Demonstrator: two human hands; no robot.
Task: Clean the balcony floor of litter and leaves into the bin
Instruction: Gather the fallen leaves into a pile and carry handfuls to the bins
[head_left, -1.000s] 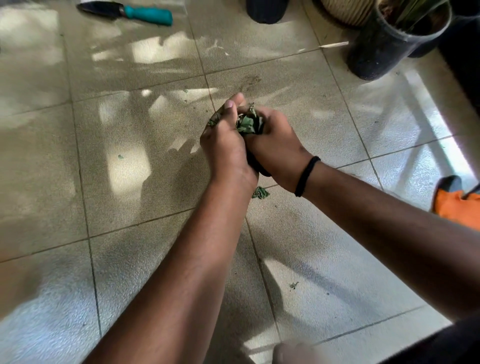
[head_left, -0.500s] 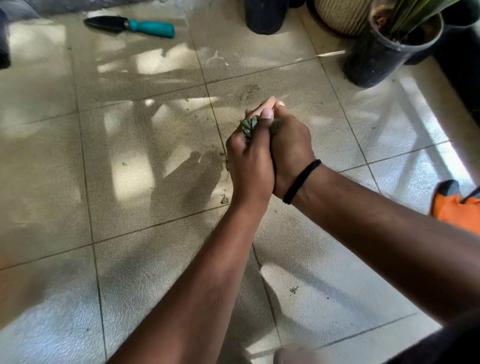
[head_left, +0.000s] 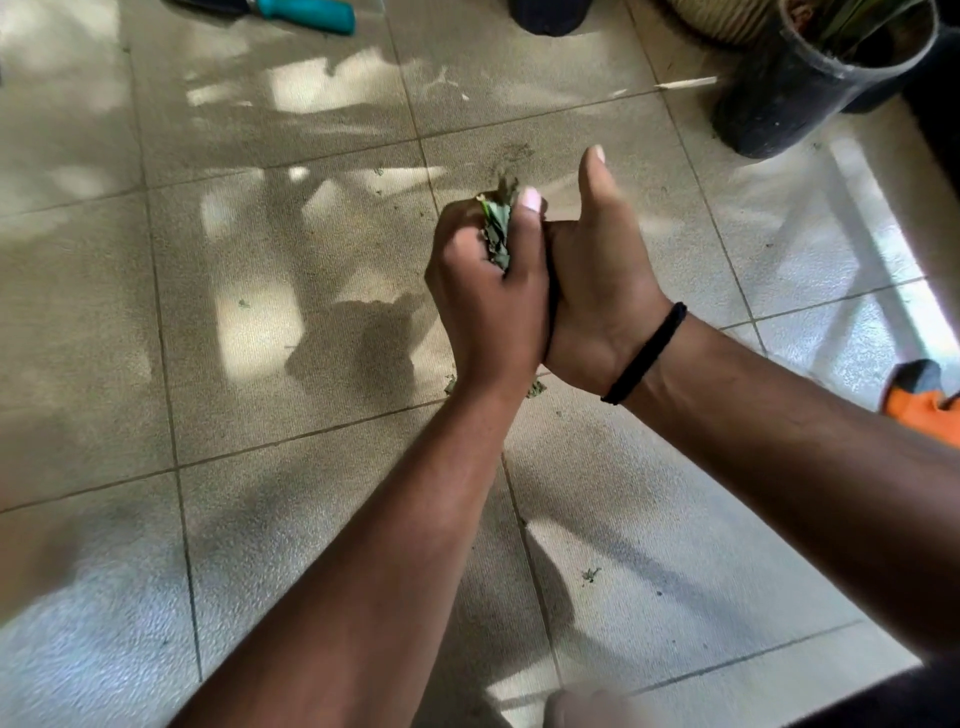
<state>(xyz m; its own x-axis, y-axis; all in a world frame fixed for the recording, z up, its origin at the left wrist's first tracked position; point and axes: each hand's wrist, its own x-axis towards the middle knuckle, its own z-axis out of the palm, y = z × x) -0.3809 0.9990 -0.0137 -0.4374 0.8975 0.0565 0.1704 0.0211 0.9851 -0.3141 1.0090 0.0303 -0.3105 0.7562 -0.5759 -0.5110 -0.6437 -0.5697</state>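
Left hand (head_left: 488, 291) grips a wad of leaves (head_left: 497, 228); right hand (head_left: 597, 291) presses alongside, thumb raised, evidently compacting the load for carrying to the bin.

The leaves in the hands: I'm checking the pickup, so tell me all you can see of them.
The leaves are a small crumpled bunch, dull green and dry-looking, torn at the edges. They poke up between thumb and fingers of the left hand, which grips them. The right hand presses against the left, thumb up; whether it touches the bunch is hidden. The bunch is held above the tiled floor.
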